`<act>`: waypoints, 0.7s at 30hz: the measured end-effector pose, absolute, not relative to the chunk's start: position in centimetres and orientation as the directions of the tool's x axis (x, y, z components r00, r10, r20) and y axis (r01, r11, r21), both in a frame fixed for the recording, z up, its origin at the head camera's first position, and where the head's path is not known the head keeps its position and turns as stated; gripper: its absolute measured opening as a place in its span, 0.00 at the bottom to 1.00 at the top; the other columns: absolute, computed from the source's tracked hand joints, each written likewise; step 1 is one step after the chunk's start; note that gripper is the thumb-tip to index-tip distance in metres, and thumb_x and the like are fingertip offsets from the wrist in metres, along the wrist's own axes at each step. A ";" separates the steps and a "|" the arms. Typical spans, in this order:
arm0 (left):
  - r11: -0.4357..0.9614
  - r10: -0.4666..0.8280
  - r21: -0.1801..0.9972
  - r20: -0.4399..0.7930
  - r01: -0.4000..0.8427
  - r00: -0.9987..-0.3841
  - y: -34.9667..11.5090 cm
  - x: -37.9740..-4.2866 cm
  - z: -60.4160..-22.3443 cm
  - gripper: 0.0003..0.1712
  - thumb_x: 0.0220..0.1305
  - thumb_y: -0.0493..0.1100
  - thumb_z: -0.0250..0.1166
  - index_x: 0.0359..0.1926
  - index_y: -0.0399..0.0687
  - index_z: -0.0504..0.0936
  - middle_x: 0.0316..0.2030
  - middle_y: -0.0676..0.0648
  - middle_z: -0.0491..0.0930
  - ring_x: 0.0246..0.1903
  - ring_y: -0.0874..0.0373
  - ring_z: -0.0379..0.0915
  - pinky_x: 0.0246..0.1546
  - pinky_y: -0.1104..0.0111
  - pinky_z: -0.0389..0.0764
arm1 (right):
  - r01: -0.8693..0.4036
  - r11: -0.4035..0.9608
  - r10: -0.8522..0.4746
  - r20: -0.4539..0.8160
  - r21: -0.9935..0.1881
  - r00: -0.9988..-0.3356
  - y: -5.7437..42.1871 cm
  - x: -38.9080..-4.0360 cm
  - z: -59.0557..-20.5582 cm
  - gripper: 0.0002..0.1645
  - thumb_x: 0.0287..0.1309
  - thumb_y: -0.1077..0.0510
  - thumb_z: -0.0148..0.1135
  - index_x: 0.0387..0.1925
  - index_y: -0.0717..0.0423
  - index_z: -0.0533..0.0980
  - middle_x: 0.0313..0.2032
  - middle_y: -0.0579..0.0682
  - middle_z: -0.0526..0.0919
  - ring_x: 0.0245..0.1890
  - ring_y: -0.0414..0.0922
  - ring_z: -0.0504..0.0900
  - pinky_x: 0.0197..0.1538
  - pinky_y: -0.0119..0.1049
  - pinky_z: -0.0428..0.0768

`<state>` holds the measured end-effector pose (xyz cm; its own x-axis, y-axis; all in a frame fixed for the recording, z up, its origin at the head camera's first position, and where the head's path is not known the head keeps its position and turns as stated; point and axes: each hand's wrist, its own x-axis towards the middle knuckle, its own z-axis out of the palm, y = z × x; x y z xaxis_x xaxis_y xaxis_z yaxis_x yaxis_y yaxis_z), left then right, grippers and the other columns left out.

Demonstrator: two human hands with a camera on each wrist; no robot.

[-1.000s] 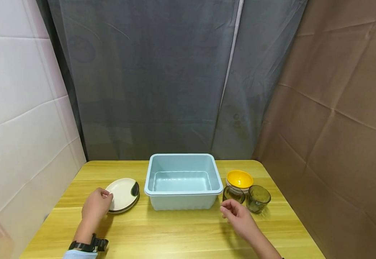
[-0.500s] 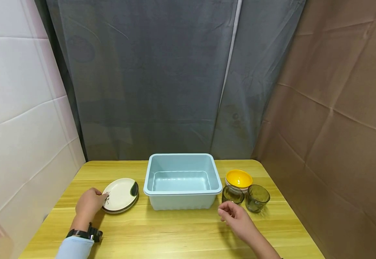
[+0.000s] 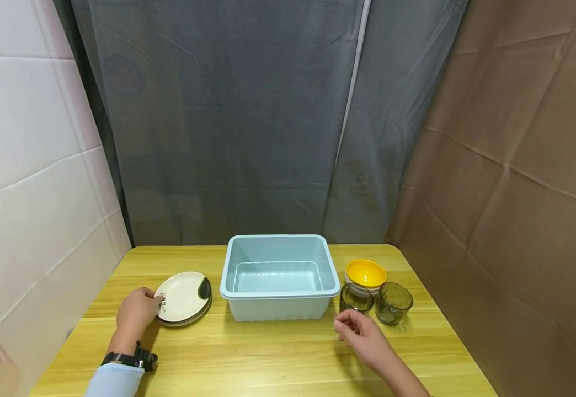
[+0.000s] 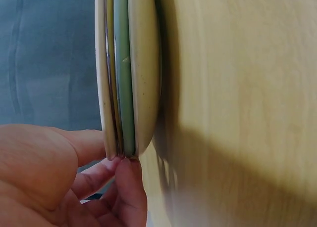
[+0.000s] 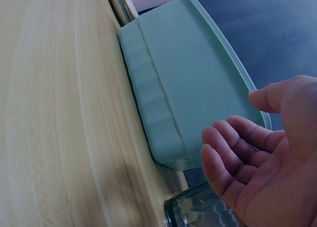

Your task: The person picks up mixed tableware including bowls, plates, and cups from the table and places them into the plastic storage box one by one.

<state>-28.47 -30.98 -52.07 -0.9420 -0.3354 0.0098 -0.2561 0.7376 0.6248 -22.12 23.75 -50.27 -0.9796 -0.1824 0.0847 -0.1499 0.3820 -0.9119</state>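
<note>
My left hand (image 3: 136, 314) pinches the near-left rim of a small stack of round plates (image 3: 184, 296). The top plate is cream, with a dark green patch and a small dark print. From the left wrist, the stack is edge-on: a cream plate (image 4: 101, 78), a green rim (image 4: 124, 78) and a cream underside (image 4: 146, 73), with the thumb on the top side and fingertips (image 4: 130, 172) at the lower rims. My right hand (image 3: 362, 334) hovers with loosely curled fingers, holding nothing, just in front of a dark glass cup (image 3: 350, 303).
A light blue plastic tub (image 3: 283, 309) stands mid-table between the hands. To its right are a second dark glass cup (image 3: 394, 310) and a yellow bowl (image 3: 366, 273) stacked on a pale one. Grey, white and brown cloths surround the wooden table (image 3: 248, 364).
My left hand has drawn left from over the top plate to its rim, uncovering the small print. The top plate has shifted slightly left. The right hand has barely moved.
</note>
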 end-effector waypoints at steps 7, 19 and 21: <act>0.730 -0.375 0.629 0.041 -0.268 -0.926 -31.0 -28.0 -51.5 0.17 0.78 0.42 0.65 0.50 0.27 0.83 0.40 0.32 0.84 0.37 0.40 0.77 0.34 0.57 0.74 | -0.155 0.383 -0.194 0.085 -0.911 -0.977 23.9 -22.0 -50.2 0.10 0.79 0.56 0.68 0.49 0.61 0.82 0.39 0.58 0.84 0.37 0.49 0.84 0.40 0.41 0.88; 0.670 -0.352 0.718 0.082 -0.190 -0.932 -32.2 -27.4 -51.1 0.21 0.78 0.42 0.61 0.51 0.21 0.82 0.40 0.29 0.84 0.37 0.39 0.79 0.32 0.62 0.75 | -0.145 0.393 -0.204 0.068 -0.908 -0.977 24.1 -21.8 -50.0 0.11 0.79 0.55 0.68 0.48 0.60 0.82 0.37 0.54 0.84 0.36 0.48 0.84 0.39 0.40 0.86; 0.647 -0.342 0.740 0.066 -0.183 -0.937 -32.5 -27.4 -51.0 0.22 0.78 0.41 0.61 0.52 0.20 0.81 0.42 0.27 0.83 0.38 0.40 0.80 0.32 0.63 0.77 | -0.147 0.400 -0.209 0.067 -0.905 -0.976 24.1 -21.9 -50.0 0.11 0.79 0.55 0.68 0.48 0.60 0.82 0.37 0.54 0.84 0.36 0.48 0.84 0.39 0.40 0.86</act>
